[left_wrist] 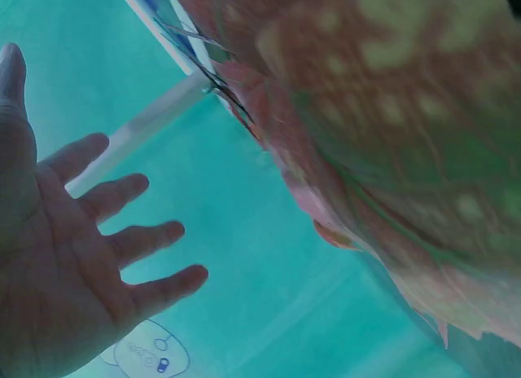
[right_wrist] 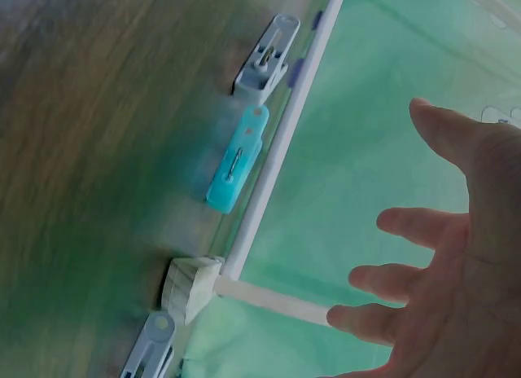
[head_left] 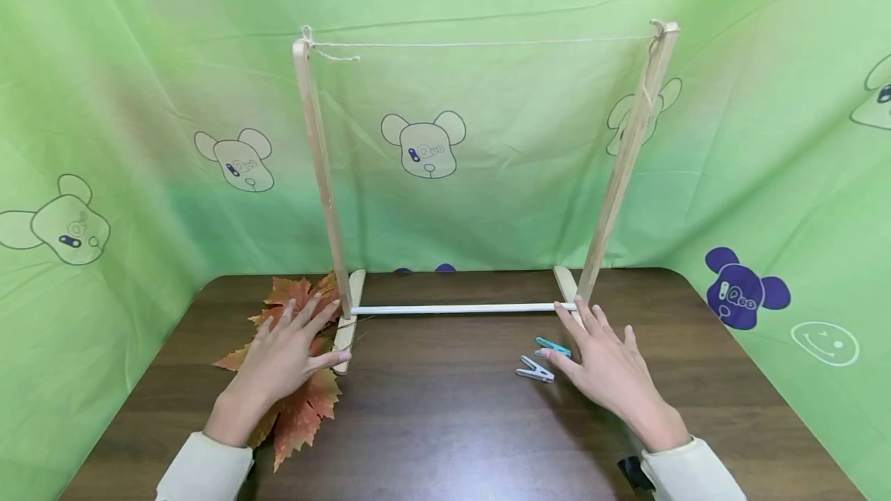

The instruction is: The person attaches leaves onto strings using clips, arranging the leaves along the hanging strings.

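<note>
A wooden frame with two upright posts (head_left: 629, 145) has a string (head_left: 480, 43) tied across its top and a white rod (head_left: 459, 308) low between the posts. My left hand (head_left: 285, 358), fingers spread, hovers above orange-red maple leaves (head_left: 306, 408) beside the left foot (head_left: 348, 346). Extended and holding nothing, my right hand (head_left: 612, 369) is by the right post's base. Just left of its thumb lie a blue clothespin (right_wrist: 238, 160) and a grey clothespin (right_wrist: 267, 59). Another grey clothespin (right_wrist: 149, 345) shows in the right wrist view, beyond the frame's foot (right_wrist: 189, 290).
The frame stands toward the back of a dark wooden table (head_left: 445, 424). Behind and beside it hangs a green cloth (head_left: 501, 215) printed with bear heads. A small black object (head_left: 633, 473) sits near my right sleeve.
</note>
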Action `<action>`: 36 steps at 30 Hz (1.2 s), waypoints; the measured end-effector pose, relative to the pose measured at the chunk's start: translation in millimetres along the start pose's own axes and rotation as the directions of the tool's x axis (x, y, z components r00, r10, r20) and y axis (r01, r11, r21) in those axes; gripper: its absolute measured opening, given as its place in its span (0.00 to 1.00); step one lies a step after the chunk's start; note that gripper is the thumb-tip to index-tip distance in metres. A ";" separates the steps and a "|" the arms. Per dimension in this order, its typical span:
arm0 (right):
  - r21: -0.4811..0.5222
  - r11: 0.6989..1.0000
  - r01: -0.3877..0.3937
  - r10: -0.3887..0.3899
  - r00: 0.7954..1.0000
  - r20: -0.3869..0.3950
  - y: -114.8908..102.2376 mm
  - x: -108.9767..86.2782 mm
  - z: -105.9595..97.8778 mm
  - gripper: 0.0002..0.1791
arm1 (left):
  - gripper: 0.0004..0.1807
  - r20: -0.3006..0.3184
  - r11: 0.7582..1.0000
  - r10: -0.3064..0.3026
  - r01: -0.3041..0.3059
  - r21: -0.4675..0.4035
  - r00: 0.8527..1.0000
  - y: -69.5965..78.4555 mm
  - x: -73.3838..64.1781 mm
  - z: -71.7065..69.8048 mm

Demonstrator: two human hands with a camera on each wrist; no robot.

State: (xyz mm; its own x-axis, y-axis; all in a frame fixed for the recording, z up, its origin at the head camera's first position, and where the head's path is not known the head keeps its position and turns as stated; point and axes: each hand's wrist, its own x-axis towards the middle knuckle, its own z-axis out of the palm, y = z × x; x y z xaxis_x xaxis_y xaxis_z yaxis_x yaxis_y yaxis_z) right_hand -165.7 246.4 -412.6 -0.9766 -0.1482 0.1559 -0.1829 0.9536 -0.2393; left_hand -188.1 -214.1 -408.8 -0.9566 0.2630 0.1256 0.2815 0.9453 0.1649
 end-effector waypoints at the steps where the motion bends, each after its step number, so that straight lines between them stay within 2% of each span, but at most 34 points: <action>1: -0.001 1.000 0.004 -0.004 1.000 0.000 -0.7 -0.6 0.4 0.45 | 0.47 0.001 1.000 0.009 -0.009 -0.003 1.000 -1.9 0.6 0.0; 7: 0.032 0.999 0.020 -0.020 1.000 -0.001 -4.7 -1.9 2.6 0.44 | 0.45 0.016 0.998 0.048 -0.047 -0.033 0.999 -15.6 3.5 1.7; 11: 0.046 0.998 0.034 -0.034 0.999 -0.010 -6.5 -1.6 4.8 0.43 | 0.42 -0.009 0.993 0.100 -0.100 -0.069 0.995 -26.9 6.5 3.4; 17: 0.063 0.997 0.043 -0.043 0.999 -0.010 -8.9 -2.7 8.6 0.41 | 0.36 -0.009 0.967 0.159 -0.158 -0.202 0.987 -42.8 15.8 9.4; 21: 0.087 0.995 0.056 -0.055 0.998 -0.017 -10.7 -2.9 10.2 0.40 | 0.32 0.020 0.941 0.165 -0.152 -0.304 0.986 -51.2 24.3 11.1; 24: 0.110 0.991 0.069 -0.067 0.997 -0.029 -11.4 -2.9 10.8 0.39 | 0.31 0.058 0.926 0.151 -0.120 -0.358 0.987 -56.0 30.3 10.5; 32: 0.144 0.985 0.090 -0.086 0.996 -0.032 -12.6 -2.8 14.5 0.37 | 0.24 0.155 0.883 0.173 -0.083 -0.462 0.973 -65.2 44.7 12.1; 36: 0.153 0.983 0.099 -0.095 0.995 -0.039 -12.7 -2.1 16.9 0.36 | 0.22 0.187 0.873 0.176 -0.065 -0.483 0.966 -68.6 49.3 12.5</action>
State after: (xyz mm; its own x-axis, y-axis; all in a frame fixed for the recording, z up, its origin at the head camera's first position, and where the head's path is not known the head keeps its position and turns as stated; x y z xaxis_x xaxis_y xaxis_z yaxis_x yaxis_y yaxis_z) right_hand -163.2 230.2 -426.1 -0.9498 -0.2274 0.2146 -0.2941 0.8829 -0.3660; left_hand -255.4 -263.6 -426.1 -0.8890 0.4567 -0.0328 0.3447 0.7147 0.6086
